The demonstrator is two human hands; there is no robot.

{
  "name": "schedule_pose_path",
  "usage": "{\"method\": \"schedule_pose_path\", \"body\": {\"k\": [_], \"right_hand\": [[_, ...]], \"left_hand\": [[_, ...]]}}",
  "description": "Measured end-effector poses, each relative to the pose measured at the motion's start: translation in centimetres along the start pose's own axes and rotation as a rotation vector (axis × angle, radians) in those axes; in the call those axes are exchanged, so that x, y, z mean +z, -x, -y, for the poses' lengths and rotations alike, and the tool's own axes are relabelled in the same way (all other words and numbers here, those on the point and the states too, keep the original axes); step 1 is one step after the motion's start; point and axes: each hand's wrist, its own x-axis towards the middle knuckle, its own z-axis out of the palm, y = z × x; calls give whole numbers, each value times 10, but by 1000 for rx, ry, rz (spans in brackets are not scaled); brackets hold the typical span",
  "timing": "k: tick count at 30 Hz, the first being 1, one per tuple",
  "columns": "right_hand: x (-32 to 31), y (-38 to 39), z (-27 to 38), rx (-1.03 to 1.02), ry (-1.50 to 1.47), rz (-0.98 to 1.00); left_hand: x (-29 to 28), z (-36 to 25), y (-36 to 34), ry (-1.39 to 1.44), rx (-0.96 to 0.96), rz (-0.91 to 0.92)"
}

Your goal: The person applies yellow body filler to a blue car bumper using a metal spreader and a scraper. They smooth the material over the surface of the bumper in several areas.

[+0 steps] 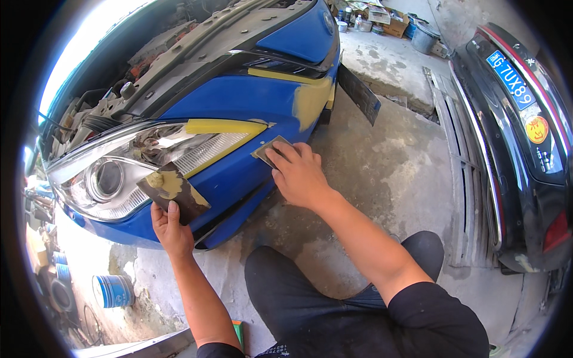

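My left hand point(172, 230) grips a dark mixing plate point(192, 209) smeared with a lump of beige putty point(164, 181), held in front of the headlight point(107, 179). In my right hand point(301, 176) is a flat grey-green putty spreader point(276, 147), pressed against the blue car bumper point(239, 179) beside the headlight's inner corner. A little putty shows at the spreader's left edge. Yellow masking tape point(224, 126) borders the headlight. Farther along the bumper, a broad beige putty patch point(311, 102) covers the paint near the grille.
A dark plate point(359, 94) juts out from the bumper's front. To the right stands a black car point(477, 107), with a metal grating point(468, 197) beside it. A blue paint bucket point(113, 291) sits at lower left; a grey bucket point(425, 39) is at the back.
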Motion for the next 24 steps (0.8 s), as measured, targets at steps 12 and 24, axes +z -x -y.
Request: {"method": "schedule_pose_path", "body": {"k": [12,24], "right_hand": [[-15,6,3,76,4,107],[-46,-48,8,53,104,450]], "left_hand": [[2,0,-1,-8,12,8],[-1,2,-1,-32,8,24]]}}
